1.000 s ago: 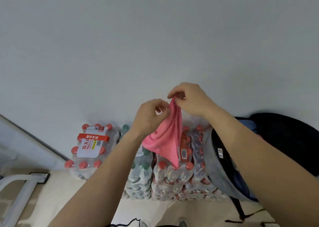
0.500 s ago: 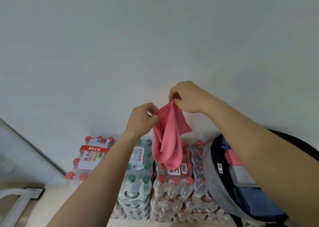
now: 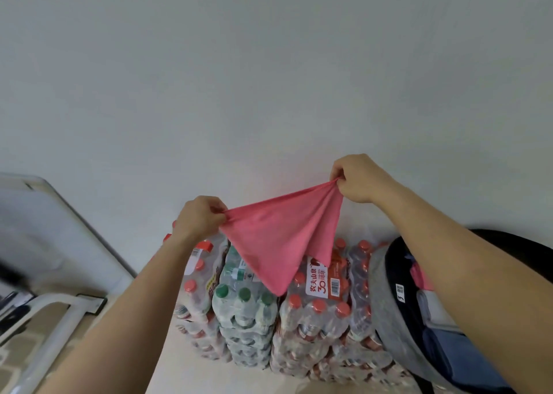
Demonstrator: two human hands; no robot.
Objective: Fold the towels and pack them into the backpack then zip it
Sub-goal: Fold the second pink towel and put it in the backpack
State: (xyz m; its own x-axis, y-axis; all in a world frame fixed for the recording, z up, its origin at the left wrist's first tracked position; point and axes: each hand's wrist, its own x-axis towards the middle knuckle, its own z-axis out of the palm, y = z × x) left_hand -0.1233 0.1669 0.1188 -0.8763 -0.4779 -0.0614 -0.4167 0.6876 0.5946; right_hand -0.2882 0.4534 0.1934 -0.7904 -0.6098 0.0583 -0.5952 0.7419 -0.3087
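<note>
A pink towel (image 3: 279, 238) hangs stretched in the air between my two hands, its lower corner pointing down. My left hand (image 3: 199, 218) pinches its left corner. My right hand (image 3: 357, 178) pinches the right corner, higher up. The backpack (image 3: 389, 307), grey and black, stands open at the lower right, partly hidden behind my right forearm. Inside it I see folded cloth, a pink piece (image 3: 420, 275) and a blue one (image 3: 449, 351).
Shrink-wrapped packs of water bottles (image 3: 302, 313) with red and green caps are stacked against the white wall, just below the towel. A white metal frame (image 3: 59, 310) stands at the lower left on the pale floor.
My hands have moved apart and spread the bunched pink towel out wide. The view has tilted down, showing more of the bottles and the open backpack.
</note>
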